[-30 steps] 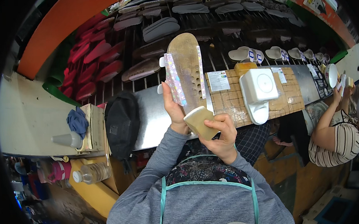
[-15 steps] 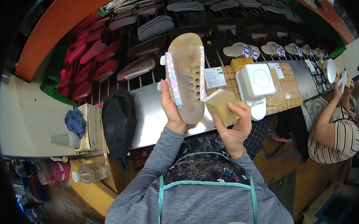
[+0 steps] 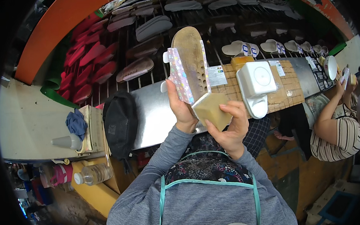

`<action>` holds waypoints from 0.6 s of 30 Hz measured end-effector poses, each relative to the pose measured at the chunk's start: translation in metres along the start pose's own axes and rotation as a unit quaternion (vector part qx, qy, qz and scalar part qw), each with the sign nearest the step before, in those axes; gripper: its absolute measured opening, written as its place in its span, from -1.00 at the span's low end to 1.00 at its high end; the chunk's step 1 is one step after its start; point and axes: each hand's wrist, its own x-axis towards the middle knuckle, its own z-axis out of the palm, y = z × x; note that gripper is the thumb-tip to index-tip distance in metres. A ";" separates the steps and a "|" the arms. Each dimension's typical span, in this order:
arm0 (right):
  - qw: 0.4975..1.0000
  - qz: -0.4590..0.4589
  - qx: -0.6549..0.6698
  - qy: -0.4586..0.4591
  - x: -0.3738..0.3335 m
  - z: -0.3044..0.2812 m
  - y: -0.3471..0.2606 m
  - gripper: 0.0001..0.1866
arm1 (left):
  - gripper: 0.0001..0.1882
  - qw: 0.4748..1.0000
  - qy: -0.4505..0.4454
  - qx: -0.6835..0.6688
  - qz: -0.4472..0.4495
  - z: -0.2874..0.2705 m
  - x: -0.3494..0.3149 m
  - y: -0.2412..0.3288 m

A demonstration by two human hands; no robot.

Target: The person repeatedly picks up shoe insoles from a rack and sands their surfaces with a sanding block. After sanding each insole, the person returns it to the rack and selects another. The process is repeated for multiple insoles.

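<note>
My left hand (image 3: 183, 112) grips a tan sandal sole (image 3: 188, 45) by its near end. The sole is tilted upward, and a row of holes runs along its right side. Glittery pink strap pieces (image 3: 179, 78) line both its long edges, with white tabs sticking out at the left. My right hand (image 3: 233, 130) pinches a yellowish sponge-like block (image 3: 213, 110) between thumb and fingers. The block overlaps the near end of the sole; whether it presses on it, I cannot tell. My left fingers are partly hidden behind the sole.
Beyond the metal ledge (image 3: 149, 114), a dark rack bears grey and red soles (image 3: 103, 55) and white slippers (image 3: 237, 49). A white container (image 3: 256, 82) stands on cardboard at right, a black bag (image 3: 120, 126) at left. At far right, a person in a striped top (image 3: 340, 138) works.
The block has moved left and slightly down, from beside the sole to over its near end. The sole has turned, showing more of the left glittery strap.
</note>
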 end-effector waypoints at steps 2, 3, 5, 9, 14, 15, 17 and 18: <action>1.000 -0.001 -0.016 0.001 0.004 0.001 -0.002 -0.43 | -0.33 0.999 -0.003 0.035 0.010 0.004 -0.002 -0.002; 1.000 0.004 -0.029 0.006 0.006 0.001 -0.003 -0.44 | -0.33 1.000 -0.004 0.027 0.008 0.005 -0.003 -0.002; 0.999 0.012 -0.038 0.023 0.010 0.002 -0.004 -0.45 | -0.33 1.000 -0.011 -0.003 0.009 0.008 -0.003 0.000; 0.999 0.012 0.001 0.046 0.020 0.005 -0.001 -0.43 | -0.34 1.000 0.002 -0.005 -0.019 0.010 0.000 0.002; 0.997 -0.012 -0.026 -0.071 0.006 -0.001 0.003 -0.48 | -0.38 0.990 -0.058 -0.105 -0.072 -0.005 0.016 0.009; 0.996 -0.010 -0.028 -0.081 0.000 -0.005 0.005 -0.48 | -0.39 0.988 -0.071 -0.112 -0.073 -0.010 0.020 0.011; 0.995 -0.005 -0.028 -0.100 -0.011 -0.016 0.014 -0.49 | -0.39 0.993 0.001 -0.085 -0.085 -0.021 0.027 0.011; 0.994 0.016 -0.065 -0.082 -0.018 -0.023 0.018 -0.52 | -0.40 0.994 0.035 -0.063 -0.082 -0.026 0.031 0.012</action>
